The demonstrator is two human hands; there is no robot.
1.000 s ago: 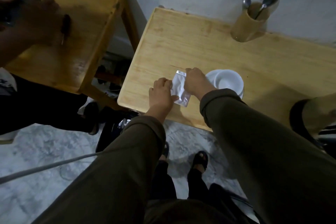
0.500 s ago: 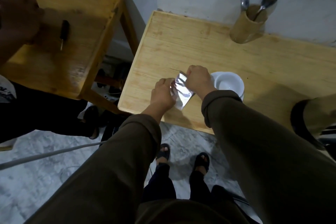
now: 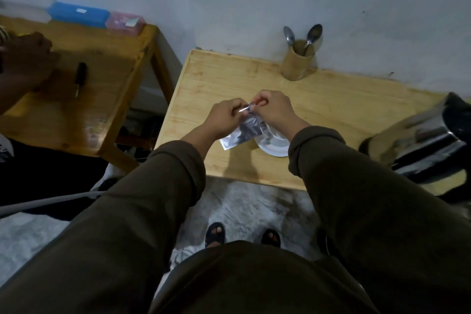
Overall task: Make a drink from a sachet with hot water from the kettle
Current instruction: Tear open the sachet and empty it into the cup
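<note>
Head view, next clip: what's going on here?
A person stands at a wooden table, pinching the top edge of a silver sachet between the left hand and right hand, apparently to tear it open. It hangs above a white cup. A steel kettle waits on the right, and spoons stand in a holder by the wall.

A plain home room: wooden table [image 3: 331, 109], spoon holder [image 3: 298, 65], kettle [image 3: 428, 145], marble floor [image 3: 244, 206].

Both hands pinch the top edge of a silver sachet [image 3: 241, 132]: left hand [image 3: 224, 117] and right hand [image 3: 274, 107] fingertips nearly meet there. The sachet hangs below the fingers, apparently above a white saucer [image 3: 274, 146] on the wooden table [image 3: 331, 99].
</note>
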